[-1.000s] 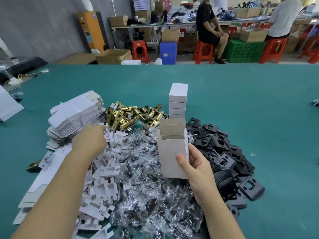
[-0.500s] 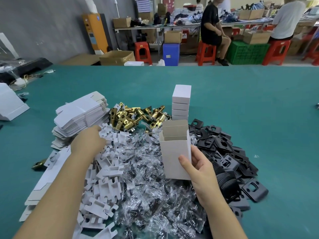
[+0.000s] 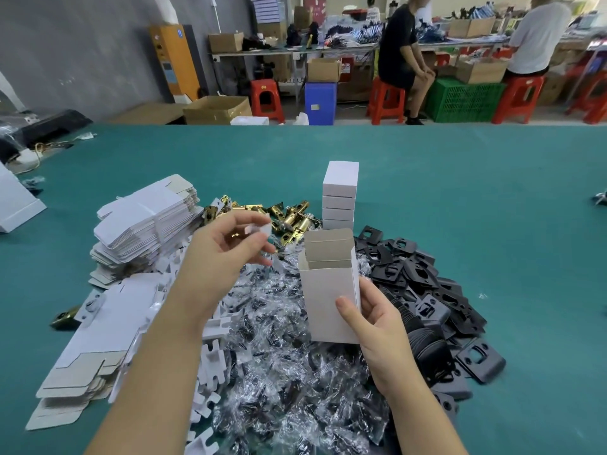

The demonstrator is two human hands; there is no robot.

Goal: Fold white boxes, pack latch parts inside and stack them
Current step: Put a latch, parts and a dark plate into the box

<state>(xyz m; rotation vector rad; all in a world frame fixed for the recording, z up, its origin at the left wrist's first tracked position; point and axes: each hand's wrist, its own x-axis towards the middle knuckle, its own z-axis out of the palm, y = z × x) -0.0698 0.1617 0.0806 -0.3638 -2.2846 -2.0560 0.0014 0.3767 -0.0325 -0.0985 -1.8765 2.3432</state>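
Above the table [image 3: 460, 198], right grip [image 3: 377, 326] holds unmarked box [image 3: 328, 303]; left grip [image 3: 223, 254] pinches insert [image 3: 259, 229].

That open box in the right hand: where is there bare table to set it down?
Bare green cloth lies right of the box stack and black plates, and beyond the brass latches. The middle is crowded: plastic bags, white inserts, flat cartons.

I see the right hand [image 3: 377, 326] gripping an upright open white box [image 3: 328, 290] while the left hand [image 3: 223, 254] pinches a small white insert [image 3: 259, 229] above bagged parts [image 3: 285, 372].
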